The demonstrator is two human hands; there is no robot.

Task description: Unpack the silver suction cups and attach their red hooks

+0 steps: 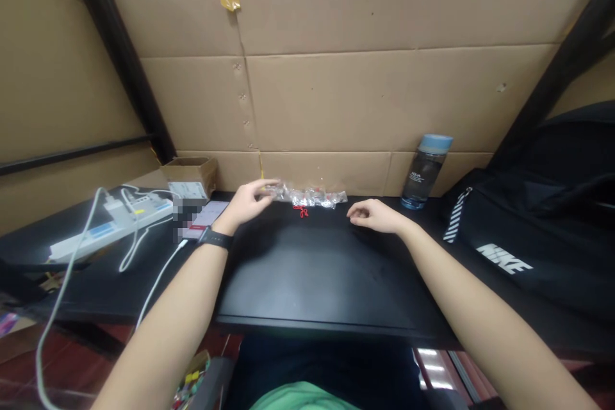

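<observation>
1. I have the left hand [250, 203] near the back edge of the worktop [317, 275], at the left end of a row of clear plastic packets [312, 197]. Its grip is released, thumb and fingers parted; I cannot tell whether the fingertips touch the plastic.
2. My right hand [377, 214] is near the back edge too, palm down, to the right of the packets. Its fingers curl loosely, and I cannot tell whether that grip has anything in it.
3. The packets lie along the back edge, between my two hands. A small red piece [301, 211] lies just in front of them.
4. Toward the back right corner I see an upright bottle [423, 173] with a blue cap; a black bag [542, 218] fills the right edge.
5. Toward the left edge I have a white power strip [110, 230], with a small cardboard box [204, 173] behind it.
</observation>
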